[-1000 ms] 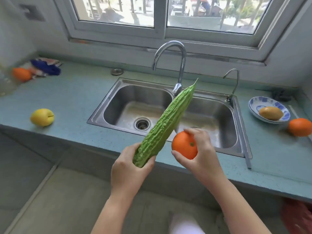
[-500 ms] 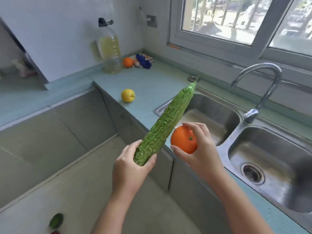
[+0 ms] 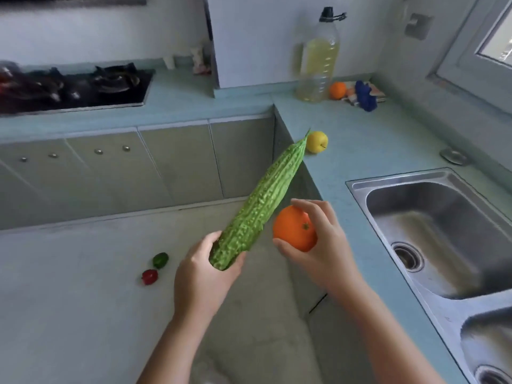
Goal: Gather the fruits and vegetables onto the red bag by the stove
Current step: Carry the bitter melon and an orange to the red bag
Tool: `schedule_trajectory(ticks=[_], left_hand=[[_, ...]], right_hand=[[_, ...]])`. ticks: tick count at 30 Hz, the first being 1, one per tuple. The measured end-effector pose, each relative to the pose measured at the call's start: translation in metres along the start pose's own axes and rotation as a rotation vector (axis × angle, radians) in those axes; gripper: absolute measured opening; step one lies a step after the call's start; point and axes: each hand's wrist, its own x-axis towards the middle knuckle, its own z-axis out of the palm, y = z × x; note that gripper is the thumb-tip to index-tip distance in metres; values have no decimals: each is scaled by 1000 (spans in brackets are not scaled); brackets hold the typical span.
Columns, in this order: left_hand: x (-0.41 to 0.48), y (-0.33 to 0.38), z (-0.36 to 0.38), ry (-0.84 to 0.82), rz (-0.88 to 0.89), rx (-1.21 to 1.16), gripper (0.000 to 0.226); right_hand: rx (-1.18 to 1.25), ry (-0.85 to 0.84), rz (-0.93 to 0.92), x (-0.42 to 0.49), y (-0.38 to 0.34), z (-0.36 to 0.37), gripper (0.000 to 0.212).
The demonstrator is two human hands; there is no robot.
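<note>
Gripping bitter gourd (image 3: 260,206) in left hand (image 3: 202,275) | right hand (image 3: 324,245) clasps orange (image 3: 291,228) | stove (image 3: 74,87) newly in view

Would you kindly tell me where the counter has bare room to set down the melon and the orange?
Free: the counter strip between the stove and the white pillar, and the patch between the yellow apple and the sink. Crowded: the far corner, with the bottle, an orange and a blue cloth.
</note>
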Motion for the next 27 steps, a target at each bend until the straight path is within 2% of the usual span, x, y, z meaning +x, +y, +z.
schedule_trajectory(ticks=[7,15,27], left_hand=[[-1,-56,-72,218,-133,19,36],[12,-147,-189,413,-227,102,38],[18,-262,-316,573,-390,128,39]], right_hand=[[17,-222,-148,26,-57,78,60],[80,-411,-276,43,-152,215,61],[134,-596,-399,43,-260,380,63]])
